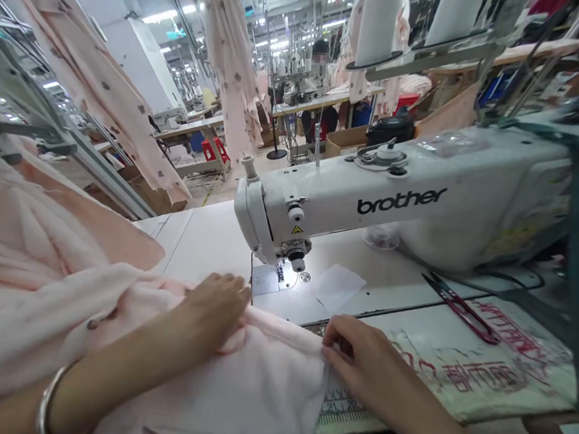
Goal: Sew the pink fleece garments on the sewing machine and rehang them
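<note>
A pale pink garment point(125, 324) is bunched across the near left of the sewing table point(208, 237). My left hand point(214, 311) lies flat on the fabric, fingers stretched toward the needle plate point(267, 280). My right hand point(358, 359) pinches the cloth's right edge between thumb and fingers. The white Brother sewing machine point(395, 202) stands behind, its presser foot point(281, 272) just beyond my left fingertips. The fabric's edge lies a little short of the needle.
Red-handled thread snips point(463, 307) lie on the table to the right, on a printed plastic sheet point(488, 366). A small white cloth piece point(337, 284) sits beside the plate. Pink garments hang at the left and centre. Another person sits at a distant machine point(320, 62).
</note>
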Available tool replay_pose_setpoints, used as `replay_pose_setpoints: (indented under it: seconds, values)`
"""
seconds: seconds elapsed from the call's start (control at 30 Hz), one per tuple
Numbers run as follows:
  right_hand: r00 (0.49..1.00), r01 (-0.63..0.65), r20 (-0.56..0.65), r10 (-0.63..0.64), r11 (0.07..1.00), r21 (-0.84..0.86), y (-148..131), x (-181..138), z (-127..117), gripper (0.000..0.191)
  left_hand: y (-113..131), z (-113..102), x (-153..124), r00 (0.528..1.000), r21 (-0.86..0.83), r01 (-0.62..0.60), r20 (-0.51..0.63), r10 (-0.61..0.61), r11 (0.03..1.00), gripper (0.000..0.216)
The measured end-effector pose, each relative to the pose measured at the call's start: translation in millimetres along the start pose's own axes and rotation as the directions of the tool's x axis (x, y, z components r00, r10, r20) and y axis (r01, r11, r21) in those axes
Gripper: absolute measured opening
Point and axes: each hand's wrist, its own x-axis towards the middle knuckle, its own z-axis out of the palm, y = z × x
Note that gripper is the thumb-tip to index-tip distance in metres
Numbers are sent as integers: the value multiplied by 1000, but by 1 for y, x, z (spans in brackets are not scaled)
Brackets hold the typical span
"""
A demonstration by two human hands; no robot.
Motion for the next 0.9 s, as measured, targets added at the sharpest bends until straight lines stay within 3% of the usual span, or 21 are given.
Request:
replay_pose_setpoints:
  seconds: [0.1,0.17,0.23,0.4,0.5,0.6,0.7,0.9]
  values:
    - [1000,23,4,-23,999,33,3,5,2,7,27,11,19,957,-175,-266,-162,239,948,34]
    - [999,25,18,-27,995,95,3,3,-4,5,37,11,27,916,-307,-397,-184,356,865,36]
    - [999,13,47,-20,988,151,1,1,-13,4,39,9,33,900,-375,-435,-152,409,819,38]
    - [993,41,99,-62,979,198,-5,2,-30,6,30,9,43,936,-545,-284,21,352,789,32]
    - [986,129,83,-144,978,165,-6,6,-33,3,29,12,41,963,-624,-217,-10,270,751,28]
    - [981,99,138,-136,964,246,-6,13,-31,4,28,13,35,982,-653,-161,-29,188,740,27]
    - [978,39,178,-112,927,372,-8,19,-29,7,26,9,29,981,-661,-155,-17,191,734,31]
    - [989,62,104,-104,936,346,-17,21,-30,8,23,4,26,987,-745,-98,13,161,660,34]
